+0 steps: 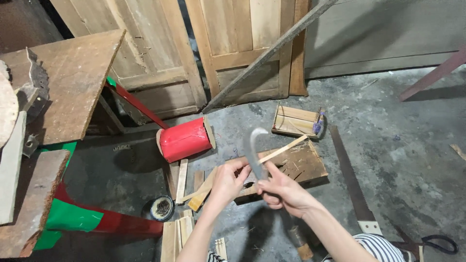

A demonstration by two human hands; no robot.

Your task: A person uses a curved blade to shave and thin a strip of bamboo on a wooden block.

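Above the concrete floor (417, 145), the left hand (225, 184) pinches a thin wood strip (272, 154), and the right hand (284, 191) is closed on a curved knife (255, 150) whose blade rests against that strip. Just beyond lie a wood block (298, 165) and a red spool (185, 139), with a saw (352, 182) to the right.

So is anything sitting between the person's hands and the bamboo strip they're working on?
Nothing visible does. The left hand already grips the thin bamboo strip, and the right hand holds the curved knife with its blade against the strip, above the wooden block.
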